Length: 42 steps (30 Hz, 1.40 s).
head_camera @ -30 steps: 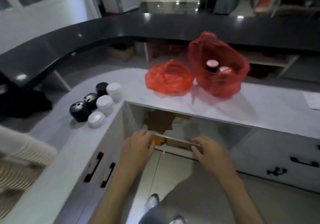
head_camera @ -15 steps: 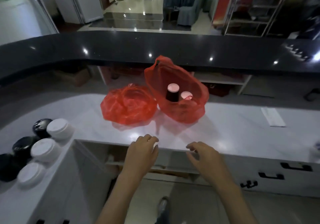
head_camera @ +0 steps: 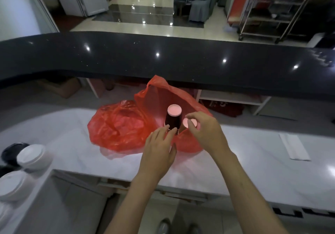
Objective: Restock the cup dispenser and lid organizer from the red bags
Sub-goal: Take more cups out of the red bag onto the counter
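Step in hand: taking cups from the open bag [head_camera: 188, 105] at mid-counter. Left hand [head_camera: 159, 152], fingers straight, touches the tall stack [head_camera: 173, 120]; right hand [head_camera: 206, 132], loosely curled and holding nothing, hovers at the short stack [head_camera: 190, 123]. Next: grip one stack and lift it clear.

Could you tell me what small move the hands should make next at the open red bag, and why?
Probably close the left hand round the taller cup stack and lift it out. Its fingertips already reach the stack's side in the open red bag, while the right hand hovers over the shorter stack, gripping nothing yet.
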### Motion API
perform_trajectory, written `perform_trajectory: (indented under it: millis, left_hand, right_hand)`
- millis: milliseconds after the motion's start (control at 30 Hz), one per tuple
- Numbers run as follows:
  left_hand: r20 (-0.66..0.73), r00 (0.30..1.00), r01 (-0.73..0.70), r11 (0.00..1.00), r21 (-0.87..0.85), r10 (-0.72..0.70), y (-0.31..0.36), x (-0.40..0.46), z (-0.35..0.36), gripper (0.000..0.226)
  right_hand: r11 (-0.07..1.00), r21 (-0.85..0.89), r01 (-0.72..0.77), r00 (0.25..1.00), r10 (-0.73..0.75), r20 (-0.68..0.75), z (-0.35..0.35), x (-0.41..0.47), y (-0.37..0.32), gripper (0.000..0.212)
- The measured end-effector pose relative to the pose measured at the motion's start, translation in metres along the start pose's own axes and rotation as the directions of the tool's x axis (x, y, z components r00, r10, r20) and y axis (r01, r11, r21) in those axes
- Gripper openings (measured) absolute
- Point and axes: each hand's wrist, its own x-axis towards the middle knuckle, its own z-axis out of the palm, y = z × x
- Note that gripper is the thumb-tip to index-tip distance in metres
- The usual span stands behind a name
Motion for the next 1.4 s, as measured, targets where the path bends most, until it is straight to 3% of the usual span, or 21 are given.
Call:
perform_trajectory:
  millis: [233,333,433,567,767,933,1067,1233,1400]
  left_hand:
    - [0.044,0.998,-0.042,0.999,0.025,0.041,0.02,0.012,0.038,0.061]
    - [0.094,0.995,0.006,0.999,0.034,-0.009,0.027,0.009,0.049,0.055]
    - [0.088,0.991,0.1,0.993,0.066,-0.105,0.03,0.011,0.053,0.048]
    - [0.072,0.974,0.21,0.975,0.072,-0.215,0.039,0.012,0.055,0.042]
    - [0.198,0.939,0.268,0.959,0.087,-0.281,0.048,0.003,0.067,0.042]
    - [0.043,0.96,0.278,0.961,-0.007,-0.278,0.059,0.013,0.066,0.032]
    - [0.015,0.939,0.344,0.933,-0.108,-0.344,0.073,0.027,0.065,0.049]
    - [0.037,0.945,0.327,0.942,-0.071,-0.325,0.084,0.037,0.07,0.072]
    - [0.012,0.944,0.331,0.944,-0.016,-0.331,0.08,0.042,0.077,0.052]
  right_hand:
    - [0.998,-0.026,-0.063,0.97,0.067,0.235,0.015,0.032,0.059,0.041]
    - [0.995,0.003,-0.097,0.918,0.088,0.387,0.021,0.039,0.073,0.051]
    - [0.991,0.044,-0.13,0.895,0.098,0.436,0.025,0.044,0.081,0.049]
    - [0.991,0.042,-0.123,0.9,0.094,0.426,0.028,0.045,0.085,0.044]
    - [0.993,-0.101,-0.061,0.864,0.103,0.492,0.025,0.055,0.091,0.056]
    - [0.992,0.031,-0.12,0.89,0.094,0.446,0.014,0.054,0.108,0.047]
    - [0.944,0.232,-0.235,0.907,0.127,0.402,0.0,0.056,0.111,0.044]
    - [0.946,0.277,-0.166,0.942,0.069,0.328,-0.014,0.059,0.113,0.041]
    - [0.961,0.269,-0.056,0.951,-0.03,0.306,-0.034,0.062,0.11,0.038]
